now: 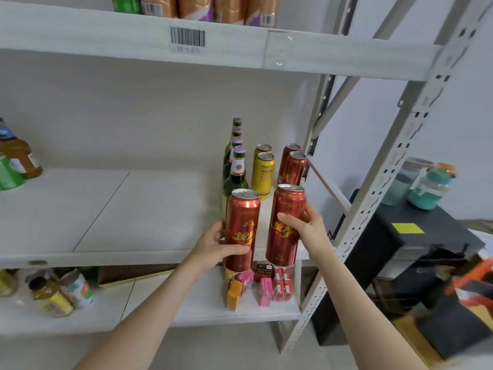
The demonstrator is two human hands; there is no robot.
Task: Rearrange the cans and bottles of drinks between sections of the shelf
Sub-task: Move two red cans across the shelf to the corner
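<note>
Two held cans (241, 231) hang side by side at the shelf (106, 209) front — bottles (236, 169) and standing cans (262, 174) behind.

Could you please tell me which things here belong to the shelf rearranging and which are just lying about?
In the job: left red can in the left hand, right red can in the right hand, shelved red cans, yellow cans, green bottles.
Just lying about: teal jars, black box beside the rack.

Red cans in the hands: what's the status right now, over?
Left hand grips left red can, right hand grips right red can, both at front edge of middle shelf. Green bottles, yellow cans, two more red cans stand close behind.
</note>
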